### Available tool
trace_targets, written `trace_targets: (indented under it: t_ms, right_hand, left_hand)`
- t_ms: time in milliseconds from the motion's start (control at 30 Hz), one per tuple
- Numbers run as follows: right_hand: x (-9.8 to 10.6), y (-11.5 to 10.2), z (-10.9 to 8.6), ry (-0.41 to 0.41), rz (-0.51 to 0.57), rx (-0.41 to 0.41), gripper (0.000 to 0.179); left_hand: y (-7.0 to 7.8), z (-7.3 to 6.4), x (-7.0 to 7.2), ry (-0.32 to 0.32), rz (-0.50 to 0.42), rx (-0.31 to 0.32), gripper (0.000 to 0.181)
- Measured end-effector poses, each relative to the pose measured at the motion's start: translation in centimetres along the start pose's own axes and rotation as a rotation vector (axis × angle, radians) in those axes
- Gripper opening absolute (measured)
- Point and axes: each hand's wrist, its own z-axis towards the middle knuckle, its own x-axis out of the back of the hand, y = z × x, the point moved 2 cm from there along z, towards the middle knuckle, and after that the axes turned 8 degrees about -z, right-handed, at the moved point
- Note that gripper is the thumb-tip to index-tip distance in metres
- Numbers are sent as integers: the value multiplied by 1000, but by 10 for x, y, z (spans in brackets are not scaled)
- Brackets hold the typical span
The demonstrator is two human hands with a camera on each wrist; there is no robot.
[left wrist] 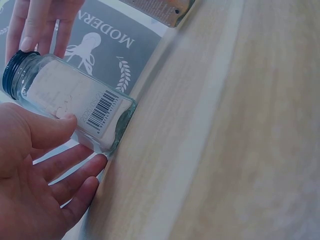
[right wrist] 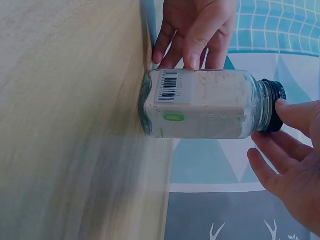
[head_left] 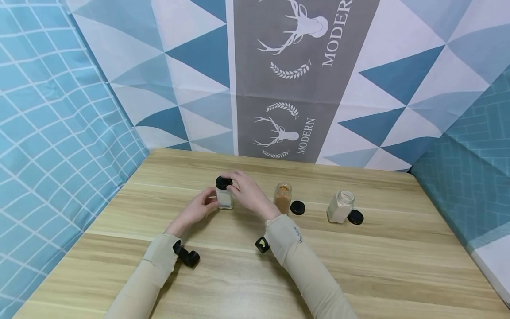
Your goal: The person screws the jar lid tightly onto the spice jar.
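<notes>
A square glass jar (head_left: 225,200) of pale powder stands upright on the table, its barcode label showing in the left wrist view. My left hand (head_left: 198,207) holds the jar's body from the left, thumb on one side and fingers on the other. On the jar's mouth sits a black lid (right wrist: 275,106). My right hand (head_left: 251,193) pinches this lid between thumb and fingers from above and the right. Whether the lid is screwed tight, I cannot tell.
Right of my hands stands an uncapped jar of orange-brown powder (head_left: 283,199), a black lid (head_left: 297,208) beside it. Farther right is an uncapped jar of pale powder (head_left: 340,207) with another black lid (head_left: 355,217). Patterned cloth (head_left: 279,88) hangs behind the wooden table (head_left: 223,274).
</notes>
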Motion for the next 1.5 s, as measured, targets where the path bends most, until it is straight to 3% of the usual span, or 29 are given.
trace_targets:
  t_ms: [267,733,1000,1500]
  right_hand:
    - [-1,0,1,31,-8,30,30]
    - [-2,0,0,14,-25,-3,33]
    - [-3,3,0,81,-44,42,30]
    - [-3,6,-3,135,-10,1,25]
  left_hand:
    - [-1,0,0,-2,-3,0,45]
    - [-2,1,0,-1,8,6,44]
    - [2,0,0,-2,-11,3,44]
    - [-3,2,0,2,-17,14,44]
